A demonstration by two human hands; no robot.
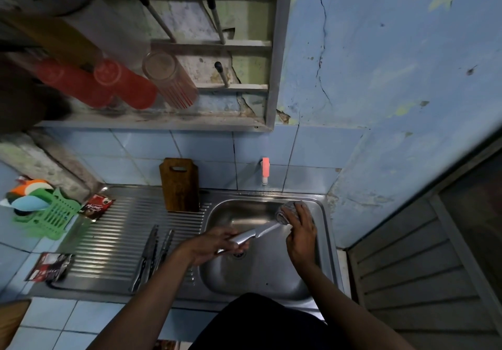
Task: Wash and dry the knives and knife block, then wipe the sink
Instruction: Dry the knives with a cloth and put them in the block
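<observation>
My left hand [217,243] grips the steel handle of a knife [254,234] over the sink basin [258,276]. The blade points up and to the right, into a grey cloth [285,212]. My right hand [301,230] holds that cloth against the blade near the basin's far right corner. Several more knives [150,254] lie side by side on the ribbed drainboard [114,241], left of the basin. The wooden knife block [179,184] stands upright at the back of the drainboard, against the tiled wall.
A pink tap [265,170] juts from the wall above the basin. Left of the drainboard sit a green basket [51,216] with sponges and two sachets [95,207] [50,267]. A rack [168,78] with upturned cups hangs overhead.
</observation>
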